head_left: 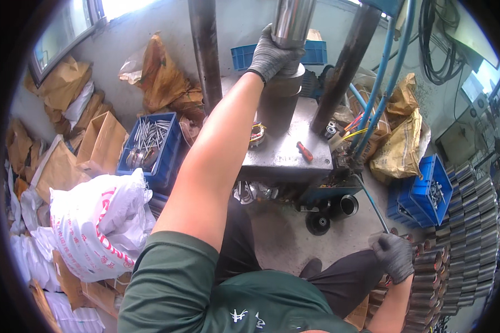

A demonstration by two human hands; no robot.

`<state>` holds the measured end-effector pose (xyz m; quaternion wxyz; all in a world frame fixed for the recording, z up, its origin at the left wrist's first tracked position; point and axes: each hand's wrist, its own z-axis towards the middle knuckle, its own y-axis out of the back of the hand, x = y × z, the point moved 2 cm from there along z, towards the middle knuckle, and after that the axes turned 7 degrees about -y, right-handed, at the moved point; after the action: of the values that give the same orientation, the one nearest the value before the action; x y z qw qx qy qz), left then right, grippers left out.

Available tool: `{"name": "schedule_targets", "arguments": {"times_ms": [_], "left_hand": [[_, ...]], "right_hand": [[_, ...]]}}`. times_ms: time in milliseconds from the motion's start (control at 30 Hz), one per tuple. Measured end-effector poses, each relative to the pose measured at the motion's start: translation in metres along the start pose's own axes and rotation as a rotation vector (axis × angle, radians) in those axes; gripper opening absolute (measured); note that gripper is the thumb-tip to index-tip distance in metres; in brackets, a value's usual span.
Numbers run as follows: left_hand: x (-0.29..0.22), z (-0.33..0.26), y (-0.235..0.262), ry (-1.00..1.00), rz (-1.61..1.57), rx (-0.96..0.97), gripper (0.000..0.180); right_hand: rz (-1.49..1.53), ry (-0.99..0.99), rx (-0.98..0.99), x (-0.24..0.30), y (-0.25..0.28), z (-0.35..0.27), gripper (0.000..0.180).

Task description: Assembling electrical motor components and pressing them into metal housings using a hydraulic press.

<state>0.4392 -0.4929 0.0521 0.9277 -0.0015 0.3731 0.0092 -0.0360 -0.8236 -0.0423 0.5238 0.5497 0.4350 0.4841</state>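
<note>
My left hand (273, 55), in a grey knit glove, is raised at the press, its fingers curled round a metal part (290, 69) just under a shiny steel cylinder (293, 21). The hand hides much of that part. Below it, a thick dark metal cylinder (279, 102) stands upright on the press table (286, 157). Down at the right, my right hand (395, 258), gloved too, is closed round the end of a thin metal lever (372, 202) that slants up to the press.
On the press table lies a red-handled screwdriver (304, 151). Two dark posts (205, 53) flank the work. Blue bins (175, 147) of metal parts, a white sack (97, 225) and cardboard boxes stand left. A black ring (318, 223) lies on the floor; steel tubes (466, 222) are stacked right.
</note>
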Motion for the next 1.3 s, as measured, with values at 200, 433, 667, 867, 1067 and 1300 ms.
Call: {"name": "schedule_targets", "arguments": {"times_ms": [200,433,667,867,1067,1300], "left_hand": [[-0.022,-0.014,0.006,-0.015,0.117,-0.043,0.093],[-0.007,-0.009,0.012,0.008,0.210,-0.041,0.110],[-0.011,-0.011,0.017,-0.022,0.226,-0.100,0.099],[-0.010,-0.011,0.012,0.029,0.057,-0.021,0.100],[-0.016,-0.015,0.015,0.050,0.150,-0.018,0.098],[-0.010,-0.012,0.013,0.071,0.182,-0.019,0.090]], "right_hand": [[0.012,-0.021,-0.051,-0.005,-0.003,-0.003,0.019],[0.046,-0.055,-0.072,0.004,0.002,-0.001,0.018],[0.059,-0.039,-0.077,0.002,-0.002,0.001,0.016],[0.067,-0.085,-0.070,-0.003,-0.003,0.000,0.017],[0.109,-0.102,-0.069,-0.009,-0.008,0.000,0.016],[0.090,-0.078,-0.102,-0.002,-0.003,0.000,0.022]]}}
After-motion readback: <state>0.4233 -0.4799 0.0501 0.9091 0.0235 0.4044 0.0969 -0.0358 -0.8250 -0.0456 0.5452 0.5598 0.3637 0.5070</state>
